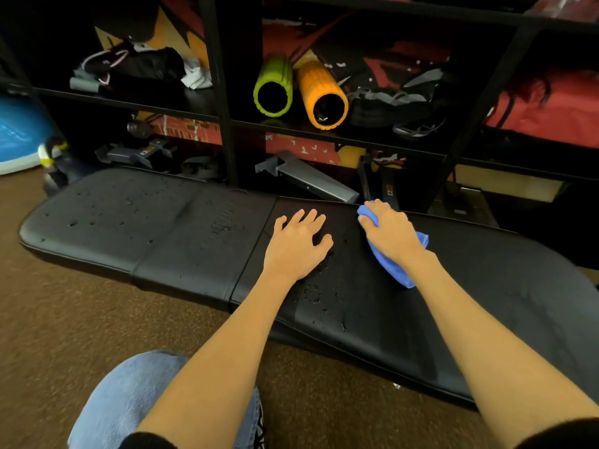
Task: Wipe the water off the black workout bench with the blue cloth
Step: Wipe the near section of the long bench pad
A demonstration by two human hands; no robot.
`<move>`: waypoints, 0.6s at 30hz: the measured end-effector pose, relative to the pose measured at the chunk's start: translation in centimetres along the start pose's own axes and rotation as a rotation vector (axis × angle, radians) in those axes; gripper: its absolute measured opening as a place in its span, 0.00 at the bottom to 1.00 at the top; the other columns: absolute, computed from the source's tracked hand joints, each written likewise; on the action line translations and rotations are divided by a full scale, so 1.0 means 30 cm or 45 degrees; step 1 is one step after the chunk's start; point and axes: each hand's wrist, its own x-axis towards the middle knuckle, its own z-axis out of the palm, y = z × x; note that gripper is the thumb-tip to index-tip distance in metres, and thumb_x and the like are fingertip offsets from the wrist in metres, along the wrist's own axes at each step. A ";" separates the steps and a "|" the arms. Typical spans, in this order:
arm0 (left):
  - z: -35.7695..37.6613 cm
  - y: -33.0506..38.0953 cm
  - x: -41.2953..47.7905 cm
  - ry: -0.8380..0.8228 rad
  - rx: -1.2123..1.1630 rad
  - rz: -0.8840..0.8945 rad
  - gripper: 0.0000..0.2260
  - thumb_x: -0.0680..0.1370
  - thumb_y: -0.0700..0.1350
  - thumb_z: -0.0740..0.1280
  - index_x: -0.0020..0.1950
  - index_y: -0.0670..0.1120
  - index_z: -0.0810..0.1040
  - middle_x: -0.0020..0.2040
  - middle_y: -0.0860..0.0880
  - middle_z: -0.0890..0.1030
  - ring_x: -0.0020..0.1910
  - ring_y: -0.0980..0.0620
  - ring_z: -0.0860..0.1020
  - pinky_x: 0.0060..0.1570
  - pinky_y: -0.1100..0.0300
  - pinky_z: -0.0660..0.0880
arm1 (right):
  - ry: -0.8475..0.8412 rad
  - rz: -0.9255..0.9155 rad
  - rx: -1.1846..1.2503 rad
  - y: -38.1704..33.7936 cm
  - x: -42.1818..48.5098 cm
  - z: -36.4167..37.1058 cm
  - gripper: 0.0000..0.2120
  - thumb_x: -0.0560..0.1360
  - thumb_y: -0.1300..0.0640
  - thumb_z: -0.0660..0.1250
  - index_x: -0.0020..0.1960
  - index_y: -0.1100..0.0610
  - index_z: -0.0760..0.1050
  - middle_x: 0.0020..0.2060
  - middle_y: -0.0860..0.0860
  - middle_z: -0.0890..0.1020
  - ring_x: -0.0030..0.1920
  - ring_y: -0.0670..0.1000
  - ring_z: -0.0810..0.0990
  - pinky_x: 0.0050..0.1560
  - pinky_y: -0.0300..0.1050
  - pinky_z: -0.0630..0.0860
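Right hand [390,231]: fingers curled over the bunched blue cloth [395,273], pressing it onto the black workout bench [162,228] tabletop; the grip underneath is hidden but looks closed. Left hand [296,246] lies flat just left of the cloth, fingers spread and relaxed. Water drops [319,294] bead beside the left wrist.

Dim warm light, dark shelf recesses, soft sheen on wet vinyl, wide-angle bending at edges

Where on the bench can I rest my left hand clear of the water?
The black padded workout bench is bare and looks dry at its right end, beyond the right hand gripping the crumpled blue cloth. Water droplets crowd around the flat left hand and dot the left pad.
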 end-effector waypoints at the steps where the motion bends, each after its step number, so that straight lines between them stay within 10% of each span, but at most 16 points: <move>1: 0.001 0.001 0.001 -0.002 -0.002 -0.004 0.23 0.80 0.55 0.55 0.75 0.51 0.63 0.75 0.50 0.63 0.76 0.51 0.56 0.74 0.49 0.50 | -0.006 -0.027 0.013 -0.015 -0.024 0.004 0.22 0.80 0.51 0.57 0.72 0.56 0.64 0.70 0.56 0.68 0.67 0.61 0.68 0.63 0.52 0.65; 10: 0.004 0.002 0.001 -0.018 -0.019 -0.011 0.24 0.80 0.56 0.55 0.75 0.51 0.63 0.76 0.51 0.62 0.76 0.52 0.55 0.74 0.51 0.48 | -0.142 -0.357 0.098 0.054 -0.292 -0.041 0.23 0.78 0.53 0.63 0.72 0.47 0.64 0.72 0.45 0.66 0.73 0.45 0.60 0.71 0.37 0.55; 18: 0.000 -0.004 0.001 -0.026 0.001 -0.013 0.24 0.80 0.56 0.54 0.75 0.52 0.62 0.76 0.51 0.62 0.76 0.52 0.55 0.74 0.50 0.48 | 0.125 0.143 -0.017 0.096 -0.094 -0.021 0.24 0.79 0.53 0.58 0.71 0.63 0.61 0.66 0.61 0.69 0.64 0.63 0.69 0.63 0.54 0.66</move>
